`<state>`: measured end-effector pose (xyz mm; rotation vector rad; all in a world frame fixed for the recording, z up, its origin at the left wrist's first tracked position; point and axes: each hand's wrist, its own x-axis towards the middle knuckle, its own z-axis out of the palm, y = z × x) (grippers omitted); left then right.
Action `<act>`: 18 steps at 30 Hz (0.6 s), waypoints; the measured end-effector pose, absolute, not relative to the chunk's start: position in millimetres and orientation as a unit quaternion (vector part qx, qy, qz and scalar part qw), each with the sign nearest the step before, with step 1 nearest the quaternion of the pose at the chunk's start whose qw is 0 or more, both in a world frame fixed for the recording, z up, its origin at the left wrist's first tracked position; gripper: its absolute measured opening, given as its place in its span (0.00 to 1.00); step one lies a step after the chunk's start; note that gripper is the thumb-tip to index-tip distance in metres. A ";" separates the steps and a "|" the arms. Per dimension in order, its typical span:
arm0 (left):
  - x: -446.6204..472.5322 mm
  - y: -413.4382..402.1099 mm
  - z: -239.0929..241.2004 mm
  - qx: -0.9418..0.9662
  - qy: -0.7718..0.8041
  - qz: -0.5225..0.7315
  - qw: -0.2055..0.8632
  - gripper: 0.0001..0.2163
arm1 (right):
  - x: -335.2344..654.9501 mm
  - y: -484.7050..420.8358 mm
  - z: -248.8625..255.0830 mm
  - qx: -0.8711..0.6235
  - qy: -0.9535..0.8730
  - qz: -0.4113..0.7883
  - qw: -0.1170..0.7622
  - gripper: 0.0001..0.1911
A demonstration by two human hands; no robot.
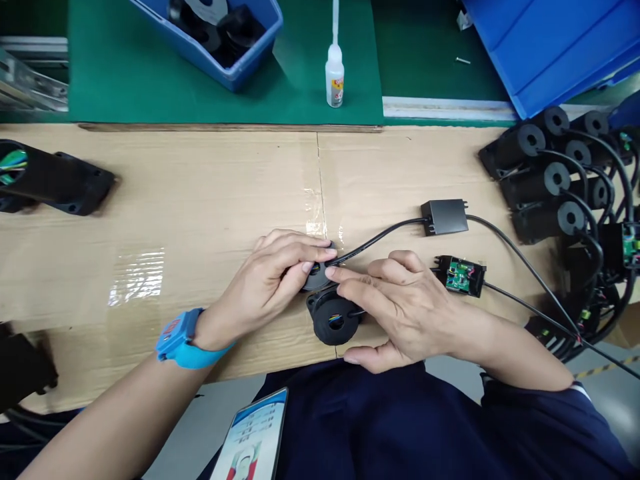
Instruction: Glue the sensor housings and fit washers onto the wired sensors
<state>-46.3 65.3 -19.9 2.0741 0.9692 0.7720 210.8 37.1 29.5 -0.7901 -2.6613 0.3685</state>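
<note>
My left hand (273, 277) pinches a small dark round cap (317, 275) at the near edge of a cardboard-covered bench (200, 200). My right hand (395, 303) presses its index fingertip on the same cap and rests over a black round housing (334, 320) with coloured wires showing in its centre hole. A black cable (380, 235) runs from the cap to a small black box (445, 217). An open module with a green circuit board (461, 276) lies just right of my right hand. A blue wrist strap (183, 339) circles my left wrist.
A pile of black cylindrical parts with cables (560, 187) fills the right side. A white glue bottle (335, 73) stands on the green mat behind. Blue bins sit at the back centre (235, 63) and back right (560, 47). A black bracket (55, 181) lies at the left. A phone (253, 437) rests on my lap.
</note>
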 end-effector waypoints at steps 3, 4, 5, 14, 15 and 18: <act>-45.3 63.3 -16.0 0.816 0.384 0.291 0.319 0.14 | 212.8 33.0 28.0 -0.281 -0.941 0.118 0.149 0.30; -44.9 62.2 -15.1 0.822 0.387 0.295 0.295 0.14 | 213.3 32.1 27.5 -0.284 -0.941 0.118 0.140 0.28; -44.5 61.0 -14.6 0.828 0.388 0.304 0.268 0.14 | 213.7 31.7 27.1 -0.287 -0.941 0.120 0.133 0.27; -54.7 50.1 -16.6 0.893 0.303 0.287 0.168 0.13 | 215.0 37.2 23.5 -0.280 -0.938 0.129 0.160 0.23; -56.6 49.4 -16.2 0.896 0.298 0.279 0.172 0.13 | 214.8 37.7 23.2 -0.279 -0.938 0.128 0.159 0.24; -60.1 47.6 -14.5 0.908 0.285 0.253 0.172 0.06 | 214.6 38.8 23.7 -0.278 -0.941 0.123 0.148 0.29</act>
